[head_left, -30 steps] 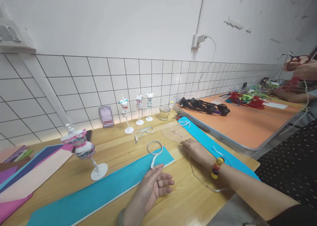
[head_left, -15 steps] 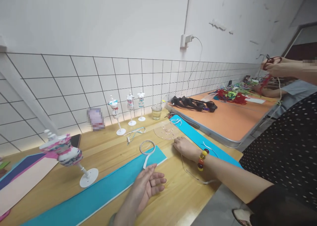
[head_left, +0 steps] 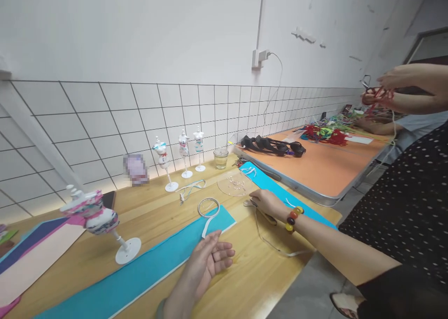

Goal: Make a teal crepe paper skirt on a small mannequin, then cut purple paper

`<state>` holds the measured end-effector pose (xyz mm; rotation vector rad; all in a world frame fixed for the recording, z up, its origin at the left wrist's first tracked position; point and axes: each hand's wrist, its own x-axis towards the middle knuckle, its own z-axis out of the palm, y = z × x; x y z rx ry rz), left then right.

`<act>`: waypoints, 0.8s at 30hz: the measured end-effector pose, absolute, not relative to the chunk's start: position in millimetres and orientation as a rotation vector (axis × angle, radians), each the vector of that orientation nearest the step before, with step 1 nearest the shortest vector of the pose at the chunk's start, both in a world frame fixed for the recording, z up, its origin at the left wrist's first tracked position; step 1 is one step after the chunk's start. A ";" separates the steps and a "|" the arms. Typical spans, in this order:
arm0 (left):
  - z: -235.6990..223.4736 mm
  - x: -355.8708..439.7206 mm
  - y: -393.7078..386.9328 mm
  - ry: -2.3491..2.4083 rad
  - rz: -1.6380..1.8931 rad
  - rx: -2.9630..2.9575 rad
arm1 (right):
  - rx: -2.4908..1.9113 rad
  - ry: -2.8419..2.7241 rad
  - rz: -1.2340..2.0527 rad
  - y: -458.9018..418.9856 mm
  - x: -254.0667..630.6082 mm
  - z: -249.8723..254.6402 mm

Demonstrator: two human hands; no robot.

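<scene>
Left hand (head_left: 212, 259) loosely curled, blue fabric (head_left: 150, 270) alongside, ring (head_left: 210, 217) beyond

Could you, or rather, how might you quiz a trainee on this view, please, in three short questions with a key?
1. How many mini dress forms stand on the wooden table?
2. True or false: the left hand is open, with its fingers loosely curled.
3. Near the right hand, what are the small pale pieces lying on? A) the orange tabletop; B) a clear round disc; C) the seat of a chair.

Key: 1. Four; 2. True; 3. B.
</scene>
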<state>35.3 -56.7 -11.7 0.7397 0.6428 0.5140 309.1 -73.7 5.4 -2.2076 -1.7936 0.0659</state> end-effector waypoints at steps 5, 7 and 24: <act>-12.9 35.4 -53.4 0.652 0.514 0.634 | -2.192 -1.597 0.121 -84.3 306.8 22.1; -13.0 34.9 -51.3 0.655 0.508 0.555 | -2.155 -1.559 0.203 -90.4 295.1 24.0; -21.4 34.9 -49.2 0.576 0.530 0.444 | -1.587 -1.866 0.947 -29.9 166.6 11.2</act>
